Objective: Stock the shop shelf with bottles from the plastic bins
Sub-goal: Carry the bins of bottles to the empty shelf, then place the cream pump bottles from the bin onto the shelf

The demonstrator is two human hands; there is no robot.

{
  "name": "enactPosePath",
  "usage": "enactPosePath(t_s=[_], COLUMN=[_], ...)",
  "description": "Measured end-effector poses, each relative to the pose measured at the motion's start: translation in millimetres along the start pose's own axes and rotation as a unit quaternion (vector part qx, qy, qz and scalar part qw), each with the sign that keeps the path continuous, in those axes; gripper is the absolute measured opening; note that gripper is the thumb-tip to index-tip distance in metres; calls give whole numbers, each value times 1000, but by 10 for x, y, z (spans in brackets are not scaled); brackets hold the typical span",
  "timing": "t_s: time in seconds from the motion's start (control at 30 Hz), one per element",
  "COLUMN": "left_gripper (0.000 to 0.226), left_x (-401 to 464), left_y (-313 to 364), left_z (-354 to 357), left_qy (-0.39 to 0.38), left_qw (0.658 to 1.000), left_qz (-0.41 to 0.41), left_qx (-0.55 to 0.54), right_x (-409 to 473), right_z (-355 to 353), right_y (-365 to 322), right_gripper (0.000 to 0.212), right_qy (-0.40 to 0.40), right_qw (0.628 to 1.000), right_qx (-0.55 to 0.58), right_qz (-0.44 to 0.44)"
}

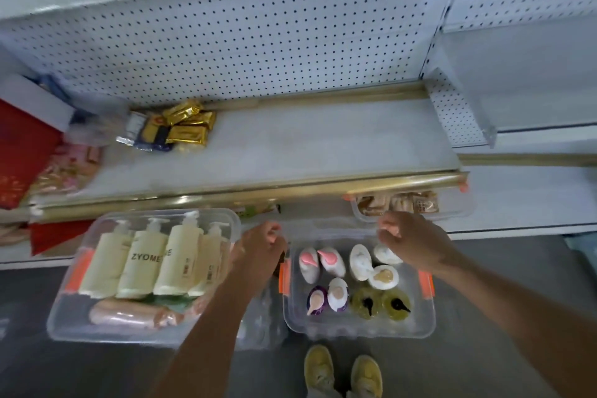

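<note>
Both hands sit at the far rim of the right bin [357,331]: left hand [262,244] curled at the far-left corner, right hand [408,241] curled at the far-right corner. Whether our fingers grip the rim or a clear lid we can't tell, too blurred. Head view only, so that's all we've got. Right bin holds approx ten small pump bottles [361,261] standing upright, tops toward us. Left bin [61,323] holds four cream bottles [176,260] lying side by side, w/ pinkish packs below them. Shelf [290,145] has no bottles yet, just gold packets [187,126] at its left end & other goods further left. So we judge stocking hasn't started; both bins look full, everything left to move
</note>
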State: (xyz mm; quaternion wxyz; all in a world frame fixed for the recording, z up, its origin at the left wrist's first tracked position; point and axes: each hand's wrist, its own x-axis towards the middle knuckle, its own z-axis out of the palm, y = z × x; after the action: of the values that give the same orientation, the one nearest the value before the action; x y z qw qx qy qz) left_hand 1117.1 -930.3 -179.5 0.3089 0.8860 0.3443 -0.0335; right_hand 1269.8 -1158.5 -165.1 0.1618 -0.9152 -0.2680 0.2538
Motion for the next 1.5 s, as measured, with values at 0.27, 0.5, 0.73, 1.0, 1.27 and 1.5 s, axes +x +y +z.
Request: enactPosePath(t_s=[0.27,0.5,0.73,1.0,1.27,1.5], left_gripper=[18,23,23,25,21,24], left_x=[-452,-823,-934,-644,-150,143], left_y=[316,208,-347,-1630,-2501,-2644], left_z=[-841,-1394,-1975,-2744,-2905,-2151], left_qy=[118,163,198,133,34,-132], left_qw=[989,977,971,987,996,988], left_qz=[79,125,117,84,85,14], left_qx=[-43,-60,-66,-28,10,-81], right_x=[-403,-688,-708,-487,-197,32], right_z=[-710,-1097,-967,-198,806,1523], right_y=[-704,-1327,-2135,-3275,-3792,-3545], right_gripper=[22,21,24,28,30,28], right_qy=[86,140,140,116,44,-55], right_qw=[990,973,966,973,992,998], right_qx=[-16,-34,-40,-43,-51,6], right_qz=[-112,-179,-215,-196,-110,6])
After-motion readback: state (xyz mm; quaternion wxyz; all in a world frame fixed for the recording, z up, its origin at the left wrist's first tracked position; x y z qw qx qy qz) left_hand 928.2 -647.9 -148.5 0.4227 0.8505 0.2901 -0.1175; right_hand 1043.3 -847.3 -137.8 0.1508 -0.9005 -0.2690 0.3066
